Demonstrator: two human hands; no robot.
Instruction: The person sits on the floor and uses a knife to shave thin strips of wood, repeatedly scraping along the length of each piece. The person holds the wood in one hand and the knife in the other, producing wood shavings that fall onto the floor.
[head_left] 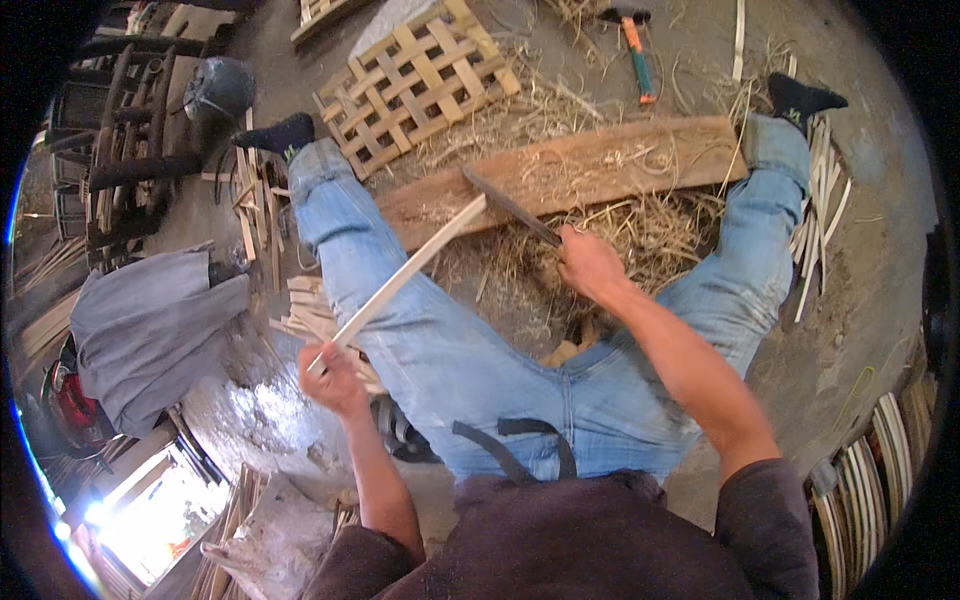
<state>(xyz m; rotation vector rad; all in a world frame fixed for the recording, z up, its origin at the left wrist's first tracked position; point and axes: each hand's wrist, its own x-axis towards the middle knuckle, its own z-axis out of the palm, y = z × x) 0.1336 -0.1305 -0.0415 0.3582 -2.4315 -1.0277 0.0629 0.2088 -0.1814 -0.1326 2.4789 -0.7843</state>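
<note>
My left hand (334,381) is closed around the lower end of a long pale bamboo strip (412,265), which slants up and to the right over my left thigh. In my right hand (588,262) is the handle of a knife (515,209), its long dark blade pointing up and to the left. The strip's far end lies close by the blade; whether they touch I cannot tell. Beneath the blade, a wooden plank (640,163) lies across between my lower legs, strewn with thin shavings (640,240) that also heap up on its near side.
A woven bamboo panel (420,85) lies beyond my left foot. A hammer (637,60) with an orange and green handle rests at the far side. Split strips (822,215) lie beside my right leg, others (312,308) by my left thigh. A grey cloth (150,325) hangs at left.
</note>
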